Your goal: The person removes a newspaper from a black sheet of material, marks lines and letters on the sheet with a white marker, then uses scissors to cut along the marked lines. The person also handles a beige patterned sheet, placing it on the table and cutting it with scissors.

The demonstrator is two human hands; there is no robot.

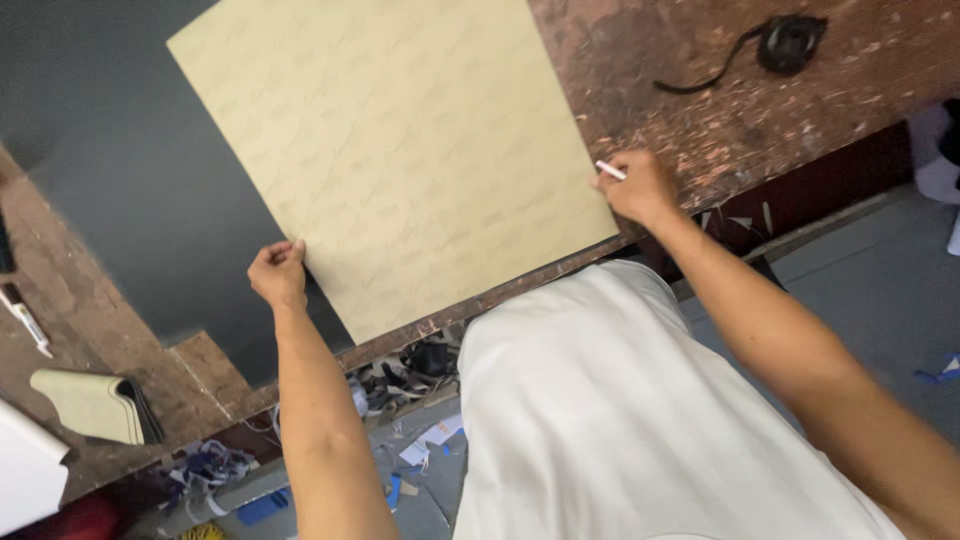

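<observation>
pinching the near left edge of the tan sheet (400, 150) is the left hand (278, 274); right hand (638, 187) is gripping a white marker (610, 170) at its right edge; sheet is lying on the dark mat (120, 180) over the worn table (720, 110).

Single view only, head-worn camera. Looks steeply down and forward from above wearer's chest, frame tilted so worktop (720, 120) edge runs diagonally, lower left to upper right. Close range: both forearms reach in from bottom, left hand (278, 275) and right hand (640, 187) at mid-frame. Tan sheet (400, 150) fills upper centre. Floor (880, 290) visible at right and below worktop edge.
</observation>
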